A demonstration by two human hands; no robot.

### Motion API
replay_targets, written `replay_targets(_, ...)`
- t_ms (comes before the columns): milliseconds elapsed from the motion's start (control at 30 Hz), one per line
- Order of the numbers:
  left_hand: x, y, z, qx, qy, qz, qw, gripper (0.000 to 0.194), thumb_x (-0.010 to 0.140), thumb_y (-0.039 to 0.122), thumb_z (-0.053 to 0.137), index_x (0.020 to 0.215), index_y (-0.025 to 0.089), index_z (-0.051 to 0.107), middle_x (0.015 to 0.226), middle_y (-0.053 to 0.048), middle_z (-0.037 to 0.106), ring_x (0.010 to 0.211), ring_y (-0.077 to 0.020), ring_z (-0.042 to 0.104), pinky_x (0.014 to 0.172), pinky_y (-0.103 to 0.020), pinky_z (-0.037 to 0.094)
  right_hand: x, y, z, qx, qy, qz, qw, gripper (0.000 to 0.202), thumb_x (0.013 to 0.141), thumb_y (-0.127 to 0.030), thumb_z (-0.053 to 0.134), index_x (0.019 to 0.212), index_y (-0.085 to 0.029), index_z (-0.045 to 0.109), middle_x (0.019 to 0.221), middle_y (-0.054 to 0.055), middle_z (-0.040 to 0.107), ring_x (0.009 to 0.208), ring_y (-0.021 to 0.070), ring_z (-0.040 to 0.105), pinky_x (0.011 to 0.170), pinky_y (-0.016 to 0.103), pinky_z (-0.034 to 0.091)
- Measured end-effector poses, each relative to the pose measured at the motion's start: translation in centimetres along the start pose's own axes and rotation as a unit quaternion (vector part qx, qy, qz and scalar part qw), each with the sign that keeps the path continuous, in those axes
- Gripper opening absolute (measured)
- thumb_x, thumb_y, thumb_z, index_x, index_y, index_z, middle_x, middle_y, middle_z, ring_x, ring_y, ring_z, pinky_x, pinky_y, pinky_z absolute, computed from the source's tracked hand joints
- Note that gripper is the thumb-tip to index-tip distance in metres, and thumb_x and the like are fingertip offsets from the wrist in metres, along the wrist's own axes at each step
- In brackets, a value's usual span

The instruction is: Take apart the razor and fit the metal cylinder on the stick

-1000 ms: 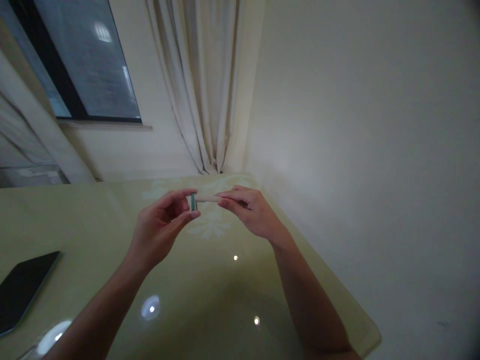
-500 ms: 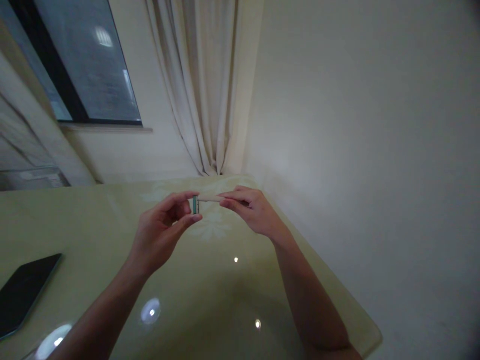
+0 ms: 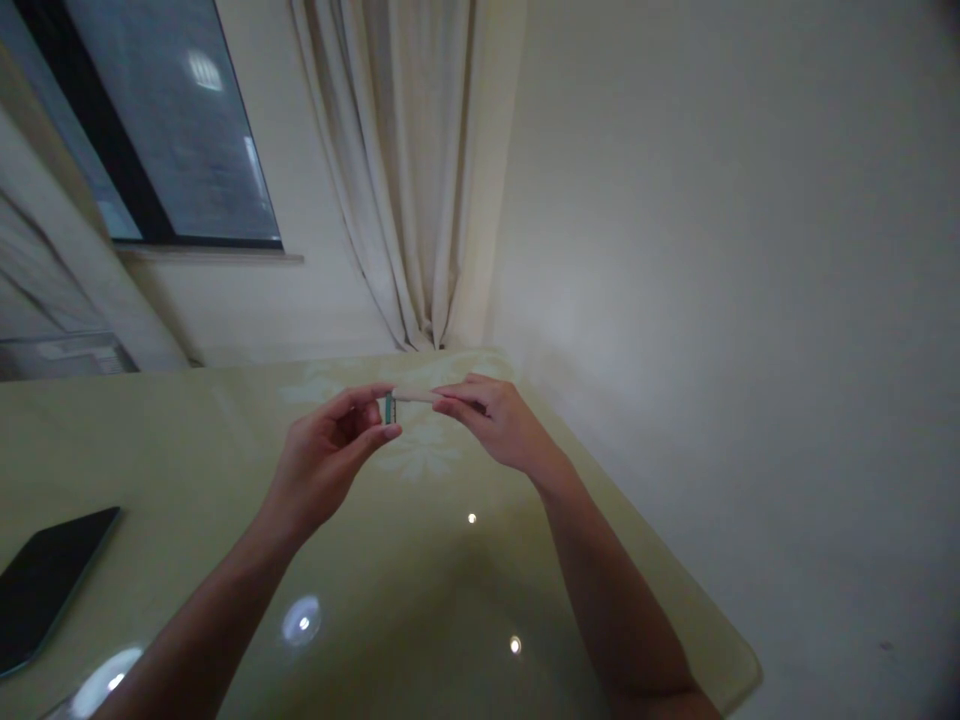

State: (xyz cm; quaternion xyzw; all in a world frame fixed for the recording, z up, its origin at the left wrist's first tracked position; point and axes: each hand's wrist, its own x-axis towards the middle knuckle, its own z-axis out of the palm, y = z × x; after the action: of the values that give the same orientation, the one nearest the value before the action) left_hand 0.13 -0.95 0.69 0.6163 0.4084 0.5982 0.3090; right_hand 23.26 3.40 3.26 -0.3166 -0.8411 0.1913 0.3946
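Hands (image 3: 321,458) pinch a green piece (image 3: 389,409), left, and pale stick (image 3: 414,396), right.

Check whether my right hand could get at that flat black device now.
Probably not: your right hand is holding a slim pale piece, and your left forearm lies between that hand and the black device.

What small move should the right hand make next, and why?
Perhaps the right hand should tilt the pale stick slightly: its tip appears near the upper end of the small green piece pinched by the left hand, but contact is unclear.
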Motion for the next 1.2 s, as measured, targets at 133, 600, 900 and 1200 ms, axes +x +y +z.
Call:
replay_targets(133,0.0,0.0,0.0,-0.001,-0.002,-0.006,1.000,0.038,0.079,0.030,0.084,0.116,0.021,0.077,0.075,0.004,0.058,0.068,-0.0106,0.056,0.062,-0.021,0.049,0.0,0.2,0.1,0.028,0.000,0.004,1.000,0.032,0.104,-0.044,0.064,0.119,-0.023,0.083,0.084,0.002,0.068,0.074,0.0143,0.059,0.073,0.028,0.044)
replay_targets(600,0.8,-1.3,-0.5,0.029,0.022,0.006,0.999,0.039,0.079,0.033,0.084,0.116,0.021,0.077,0.076,0.004,0.057,0.067,-0.0103,0.054,0.062,-0.022,0.047,0.3,0.8,1.3,0.011,-0.017,0.026,0.999,0.033,0.104,-0.046,0.063,0.112,-0.021,0.084,0.086,0.003,0.072,0.078,0.0149,0.060,0.075,0.027,0.043)
replay_targets(900,0.8,-1.7,-0.7,0.093,0.032,0.029,0.995,0.040,0.082,0.036,0.081,0.119,0.023,0.075,0.079,0.003,0.060,0.065,-0.0104,0.053,0.059,-0.022,0.044,0.2,0.0,1.5,0.023,-0.019,0.036,0.999,0.034,0.104,-0.048,0.063,0.105,-0.022,0.085,0.087,0.003,0.074,0.077,0.0153,0.061,0.073,0.027,0.042)
replay_targets(1200,1.1,-3.0,-0.5,0.082,0.055,0.033,0.995,0.039,0.086,0.037,0.077,0.121,0.022,0.071,0.078,0.004,0.056,0.061,-0.0091,0.048,0.056,-0.021,0.039,0.2,0.7,2.2,0.000,0.008,0.056,0.998,0.033,0.104,-0.045,0.063,0.099,-0.019,0.084,0.077,0.000,0.067,0.070,0.0134,0.054,0.067,0.026,0.036)
